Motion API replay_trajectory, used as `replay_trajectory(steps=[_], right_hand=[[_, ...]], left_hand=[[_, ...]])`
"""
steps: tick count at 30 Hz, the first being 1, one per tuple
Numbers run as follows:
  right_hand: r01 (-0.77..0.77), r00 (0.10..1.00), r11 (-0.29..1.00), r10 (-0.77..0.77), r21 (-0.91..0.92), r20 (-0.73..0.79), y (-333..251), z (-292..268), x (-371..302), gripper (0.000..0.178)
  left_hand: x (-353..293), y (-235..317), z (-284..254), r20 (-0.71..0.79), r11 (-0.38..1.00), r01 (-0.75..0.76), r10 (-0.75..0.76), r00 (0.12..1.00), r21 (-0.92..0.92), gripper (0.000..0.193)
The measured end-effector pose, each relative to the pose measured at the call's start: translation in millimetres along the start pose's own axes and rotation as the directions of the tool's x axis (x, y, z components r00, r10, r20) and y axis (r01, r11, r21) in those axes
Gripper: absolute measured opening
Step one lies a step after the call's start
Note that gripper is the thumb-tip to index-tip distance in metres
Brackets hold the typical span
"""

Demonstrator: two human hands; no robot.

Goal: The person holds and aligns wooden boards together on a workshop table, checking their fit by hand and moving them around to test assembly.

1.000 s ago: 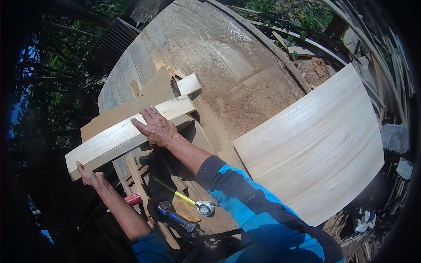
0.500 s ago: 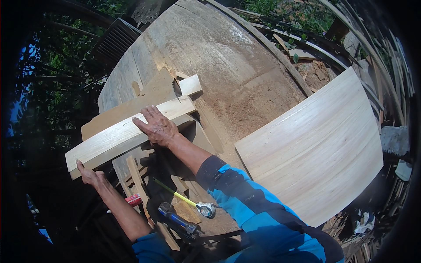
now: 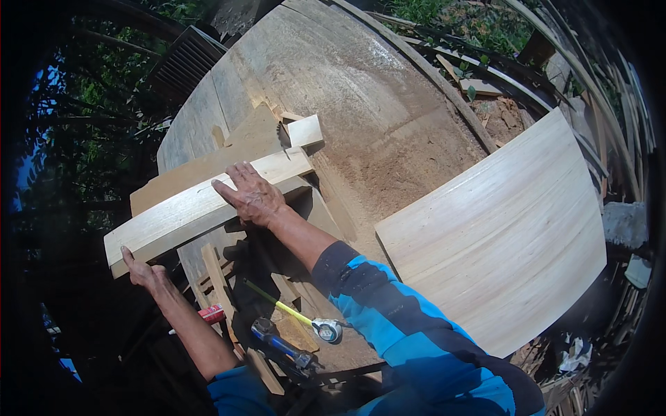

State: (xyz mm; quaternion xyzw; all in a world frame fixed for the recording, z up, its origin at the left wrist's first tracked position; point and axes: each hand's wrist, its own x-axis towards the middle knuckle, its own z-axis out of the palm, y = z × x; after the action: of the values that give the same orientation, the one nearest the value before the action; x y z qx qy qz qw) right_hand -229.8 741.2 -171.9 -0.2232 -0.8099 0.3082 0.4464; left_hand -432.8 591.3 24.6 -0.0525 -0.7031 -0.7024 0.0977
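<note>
A long pale wooden plank lies slantwise on the worktable, held by both my hands. My left hand grips its near left end, the thumb against the side and the fingers hidden below. Farther along, my right hand clasps it near the middle, fingers over the top face and thumb spread. Beyond the plank's right end, a toothed saw blade rises from the table, partly hidden by wood. A small pale block sits beside the blade. Along the plank's far side is a flat brown board.
A wide pale panel rests at the right. Sawdust covers part of the worktable. Near my forearms lie a tape measure with its yellow blade out, a blue-and-black power tool, a red can and wood strips.
The plank's left end has shifted very slightly away from me. Both hands keep their places on it, and the view has moved a little.
</note>
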Motion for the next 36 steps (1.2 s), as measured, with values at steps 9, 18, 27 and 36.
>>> replay_trajectory(steps=[9, 18, 27, 36], right_hand=[[0.008, 1.000, 1.000, -0.008, 0.004, 0.028, 2.3, -5.1, -0.3, 0.067], [0.020, 0.998, 1.000, -0.021, 0.006, 0.057, 3.7, -6.4, 0.0, 0.093], [-0.008, 0.995, 1.000, 0.009, -0.010, 0.098, 4.0, -6.8, 4.2, 0.089], [0.020, 0.999, 0.998, -0.018, -0.062, 0.040, 7.4, -0.6, 8.4, 0.084]], left_hand=[[-4.8, -1.1, 1.7, 0.040, 0.997, -0.007, 0.010, 0.999, -0.083, 0.055], [-4.7, -3.3, 4.9, 0.014, 0.995, -0.053, 0.055, 0.998, -0.083, 0.062], [-16.0, 5.2, 10.3, 0.037, 0.996, 0.027, -0.023, 0.999, -0.089, 0.053], [-9.4, 2.6, 13.3, 0.040, 0.996, 0.000, 0.003, 0.999, -0.089, 0.052]])
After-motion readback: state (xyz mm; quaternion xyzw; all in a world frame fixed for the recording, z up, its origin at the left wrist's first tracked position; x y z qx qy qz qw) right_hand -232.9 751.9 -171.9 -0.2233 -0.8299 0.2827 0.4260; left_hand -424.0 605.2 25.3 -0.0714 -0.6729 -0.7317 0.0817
